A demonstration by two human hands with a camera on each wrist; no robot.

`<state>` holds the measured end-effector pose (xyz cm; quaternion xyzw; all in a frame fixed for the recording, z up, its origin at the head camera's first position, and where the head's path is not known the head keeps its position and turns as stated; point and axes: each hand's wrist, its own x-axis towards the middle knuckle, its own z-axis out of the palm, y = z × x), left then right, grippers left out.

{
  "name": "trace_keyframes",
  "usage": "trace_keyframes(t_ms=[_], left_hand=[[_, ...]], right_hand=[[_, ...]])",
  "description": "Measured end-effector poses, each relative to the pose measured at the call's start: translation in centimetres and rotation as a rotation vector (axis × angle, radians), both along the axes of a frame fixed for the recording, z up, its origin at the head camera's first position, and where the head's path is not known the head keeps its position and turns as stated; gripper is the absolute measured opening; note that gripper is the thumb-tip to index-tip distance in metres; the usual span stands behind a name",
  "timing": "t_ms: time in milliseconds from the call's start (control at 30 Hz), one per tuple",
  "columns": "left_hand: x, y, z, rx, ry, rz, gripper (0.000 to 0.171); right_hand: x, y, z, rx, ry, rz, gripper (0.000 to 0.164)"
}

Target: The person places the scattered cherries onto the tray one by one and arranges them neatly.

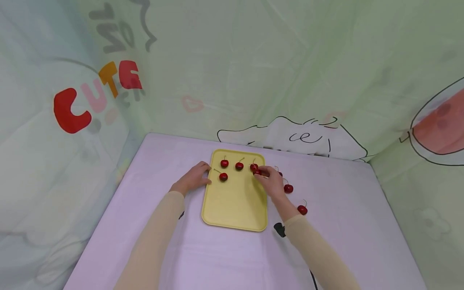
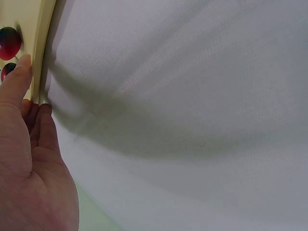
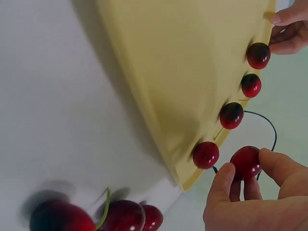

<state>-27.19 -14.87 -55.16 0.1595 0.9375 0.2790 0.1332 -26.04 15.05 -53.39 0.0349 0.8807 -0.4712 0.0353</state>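
Held cherry [image 3: 247,161]: pinched between right hand's [image 1: 272,184] thumb and fingers, near the 2 o'clock corner of the yellow tray [image 1: 235,203]. Four cherries [image 1: 239,166] lie on it, 10 to 2 o'clock. Left hand [image 1: 193,178] grips the rim at 10. Three loose cherries [image 1: 288,188] on the table [image 1: 224,257], 2 to 4 o'clock.

Right hand [image 3: 262,204] pinches cherry [image 3: 246,161] near tray [image 3: 159,72] corner, height hard to judge. Four cherries [image 3: 232,116] on tray, three loose ones [image 3: 123,215] outside. Left hand [image 3: 291,33] at rim.

Four red cherries [image 1: 239,166] on yellow tray [image 1: 233,205]
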Motion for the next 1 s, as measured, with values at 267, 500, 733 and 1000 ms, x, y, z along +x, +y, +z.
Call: trace_keyframes(t_ms=[267,500,733,1000], left_hand=[[0.0,-0.1,-0.1,-0.002,0.006,0.002,0.053],[-0.1,0.0,-0.1,-0.008,0.004,0.002,0.053],[0.0,0.0,0.1,0.004,-0.006,0.011,0.053],[0.0,0.0,0.0,0.005,-0.013,0.019,0.053]], right_hand=[[-0.3,-2.0,-0.4,0.008,-0.031,0.023,0.038],[-0.7,-3.1,-1.2,0.012,-0.022,0.057,0.038],[-0.8,-3.9,-1.2,0.039,-0.042,0.056,0.037],[-0.6,-4.5,-1.5,0.05,-0.051,0.064,0.035]])
